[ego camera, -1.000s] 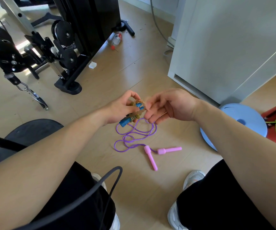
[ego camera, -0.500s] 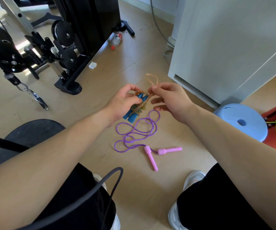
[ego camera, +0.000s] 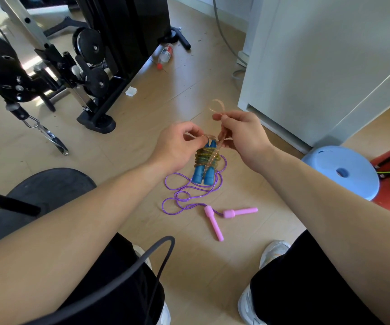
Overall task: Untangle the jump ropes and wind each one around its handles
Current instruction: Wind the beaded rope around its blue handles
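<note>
A jump rope with two blue handles (ego camera: 203,173) hangs above the floor, its glittery tan rope (ego camera: 207,158) wound around the pair. My left hand (ego camera: 176,146) pinches the rope at the handles' upper end. My right hand (ego camera: 243,134) pinches the free end of the tan rope, and a small loop (ego camera: 217,106) sticks up above its fingers. Below them on the floor lies a second jump rope: a loose purple cord (ego camera: 184,193) in several curves, ending in two pink handles (ego camera: 227,215) that lie apart at an angle.
A black weight machine (ego camera: 90,62) with a dangling carabiner (ego camera: 48,134) stands at the back left. A white cabinet (ego camera: 318,55) is at the right, a light blue stool (ego camera: 344,171) beside it. A dark round disc (ego camera: 39,195) lies at left. My shoes and knees frame the front.
The blue handles have swung from a slant to hang upright. My right hand has risen and drawn the tan rope's end up, and the loop above it has grown.
</note>
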`<state>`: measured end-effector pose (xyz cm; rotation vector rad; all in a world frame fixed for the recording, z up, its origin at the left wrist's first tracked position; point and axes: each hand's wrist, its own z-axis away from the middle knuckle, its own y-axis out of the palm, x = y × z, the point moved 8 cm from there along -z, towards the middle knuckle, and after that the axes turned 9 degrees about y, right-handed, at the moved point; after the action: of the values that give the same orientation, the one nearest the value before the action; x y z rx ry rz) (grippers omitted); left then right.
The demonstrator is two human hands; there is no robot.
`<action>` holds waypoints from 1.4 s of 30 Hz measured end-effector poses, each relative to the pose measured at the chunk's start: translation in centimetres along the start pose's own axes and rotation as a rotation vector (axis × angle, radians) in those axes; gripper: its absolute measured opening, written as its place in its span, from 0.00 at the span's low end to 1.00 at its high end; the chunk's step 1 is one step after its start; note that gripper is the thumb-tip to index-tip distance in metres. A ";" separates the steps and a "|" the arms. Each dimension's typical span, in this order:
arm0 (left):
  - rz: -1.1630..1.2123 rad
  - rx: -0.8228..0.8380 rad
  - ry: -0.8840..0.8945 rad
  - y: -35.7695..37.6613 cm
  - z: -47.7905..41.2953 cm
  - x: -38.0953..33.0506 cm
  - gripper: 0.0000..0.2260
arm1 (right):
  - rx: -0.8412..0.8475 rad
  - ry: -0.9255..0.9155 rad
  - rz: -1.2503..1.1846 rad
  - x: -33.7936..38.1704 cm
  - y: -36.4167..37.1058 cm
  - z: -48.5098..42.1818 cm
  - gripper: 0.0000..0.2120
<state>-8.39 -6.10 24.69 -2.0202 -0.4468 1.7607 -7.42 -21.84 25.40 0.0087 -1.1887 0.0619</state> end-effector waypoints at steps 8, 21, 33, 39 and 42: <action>-0.017 -0.084 0.073 -0.6 0.1 -1.4 0.04 | 0.054 -0.003 -0.062 0.4 0.0 -0.1 0.15; 0.064 -0.183 -0.007 -1.6 0.3 -1.6 0.09 | -0.043 -0.227 0.291 2.4 0.0 0.8 0.12; 0.131 -0.196 -0.137 -1.1 0.1 -0.5 0.06 | -0.012 -0.287 0.294 3.2 0.0 1.1 0.06; 0.365 -0.125 -0.276 0.4 0.2 0.2 0.06 | -0.026 -0.268 0.454 3.1 -0.5 0.8 0.05; 0.472 -0.112 -0.330 0.5 0.3 0.4 0.05 | -0.060 -0.285 0.575 3.4 -0.6 0.7 0.08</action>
<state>-8.64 -6.33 24.06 -2.0314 -0.1707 2.4208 -6.78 -22.36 28.79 -0.3887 -1.4467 0.5450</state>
